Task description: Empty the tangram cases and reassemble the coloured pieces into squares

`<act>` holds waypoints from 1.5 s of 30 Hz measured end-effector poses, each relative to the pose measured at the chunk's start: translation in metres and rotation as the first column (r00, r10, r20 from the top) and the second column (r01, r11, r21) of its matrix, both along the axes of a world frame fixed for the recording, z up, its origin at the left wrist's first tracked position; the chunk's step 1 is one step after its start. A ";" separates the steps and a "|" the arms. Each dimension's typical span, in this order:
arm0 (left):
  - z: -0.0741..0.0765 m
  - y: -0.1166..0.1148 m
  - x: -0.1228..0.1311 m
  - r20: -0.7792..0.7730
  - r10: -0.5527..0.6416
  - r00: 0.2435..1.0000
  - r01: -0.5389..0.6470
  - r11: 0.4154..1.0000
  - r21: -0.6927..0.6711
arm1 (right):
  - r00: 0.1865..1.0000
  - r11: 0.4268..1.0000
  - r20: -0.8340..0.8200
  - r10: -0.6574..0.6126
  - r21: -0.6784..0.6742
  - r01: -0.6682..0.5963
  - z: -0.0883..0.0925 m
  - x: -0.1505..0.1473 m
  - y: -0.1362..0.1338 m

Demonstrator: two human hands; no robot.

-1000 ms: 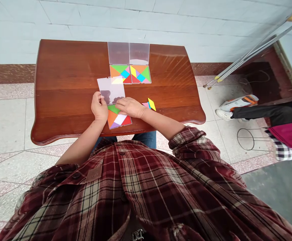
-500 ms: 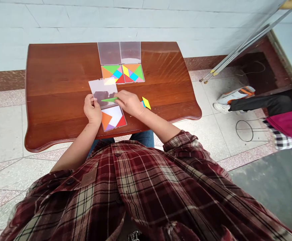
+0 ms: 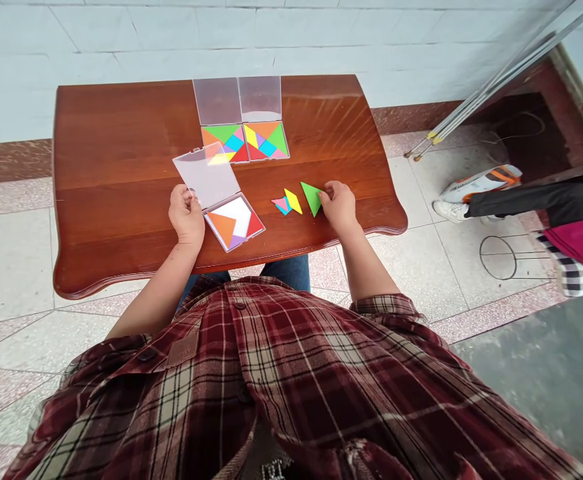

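Note:
My left hand (image 3: 185,215) grips the left edge of an open clear tangram case (image 3: 234,223), its lid (image 3: 205,175) raised toward the wall. The tray holds orange, red and purple pieces around a white gap. My right hand (image 3: 339,203) rests on the table with its fingertips pinched on a green triangle (image 3: 312,197) lying flat. A yellow parallelogram (image 3: 293,200) and small pink and blue pieces (image 3: 281,205) lie just left of the triangle.
Two more open tangram cases (image 3: 245,140) full of coloured pieces lie at the far middle of the wooden table (image 3: 111,167). Another person's leg and shoe (image 3: 476,187) show on the floor at the right, beside a metal stand.
My right hand lifted the green triangle out of the near case and carried it right, setting it down past the yellow piece. The near case has turned slightly under my left hand.

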State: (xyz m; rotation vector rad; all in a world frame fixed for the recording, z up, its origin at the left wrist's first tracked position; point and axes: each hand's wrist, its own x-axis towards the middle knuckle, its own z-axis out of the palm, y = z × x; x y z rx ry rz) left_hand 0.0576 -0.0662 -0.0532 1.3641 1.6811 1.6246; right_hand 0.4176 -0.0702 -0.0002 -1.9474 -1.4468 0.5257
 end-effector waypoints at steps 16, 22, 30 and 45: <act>0.009 -0.005 0.002 -0.013 -0.079 0.997 0.078 0.995 -0.058 | 0.716 0.692 0.199 0.669 -0.516 -0.504 0.048 -0.205 -0.042; 0.012 -0.006 0.003 -0.028 -0.067 0.997 0.064 0.994 -0.088 | 0.769 0.695 0.059 0.637 -0.475 -0.539 0.040 -0.195 -0.028; 0.012 -0.005 0.003 -0.041 -0.053 0.998 0.050 0.995 -0.083 | 0.803 0.853 -0.443 0.398 -0.143 -0.502 0.030 -0.161 -0.024; 0.016 -0.004 0.002 -0.024 -0.058 0.998 0.054 0.991 -0.121 | 0.950 0.999 -0.307 0.052 0.017 -0.049 -0.019 0.019 0.009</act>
